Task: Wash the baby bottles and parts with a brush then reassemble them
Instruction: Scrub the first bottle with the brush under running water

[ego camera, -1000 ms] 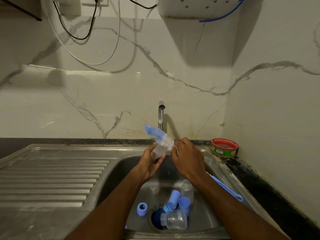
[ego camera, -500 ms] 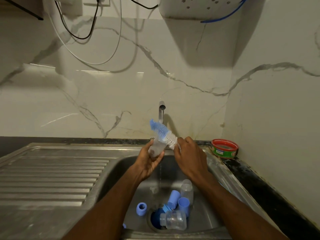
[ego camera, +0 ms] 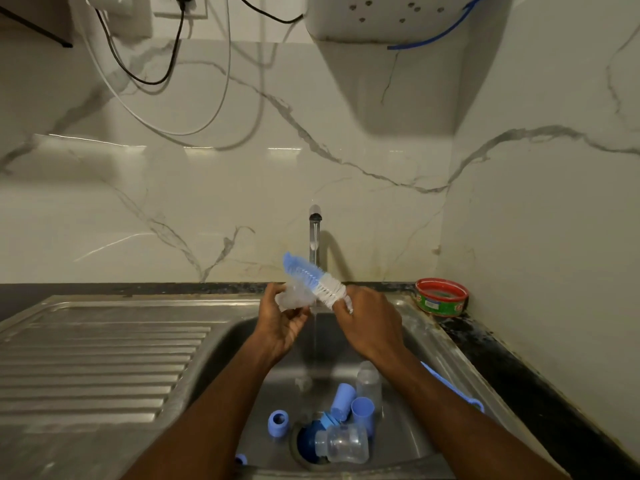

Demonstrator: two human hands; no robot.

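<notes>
Left hand [ego camera: 282,322] grips a clear bottle part [ego camera: 292,297] above the sink [ego camera: 408,341], fingers curled round it. Right hand [ego camera: 369,322] grips the brush [ego camera: 313,278] low on its white bristles; the blue bristle tip slants up and left, crossing just above the clear part and touching it. A thin water stream falls from the tap [ego camera: 314,237] between the hands. In the basin below lie a clear bottle [ego camera: 343,444], blue caps [ego camera: 362,412] and a blue ring [ego camera: 278,423].
</notes>
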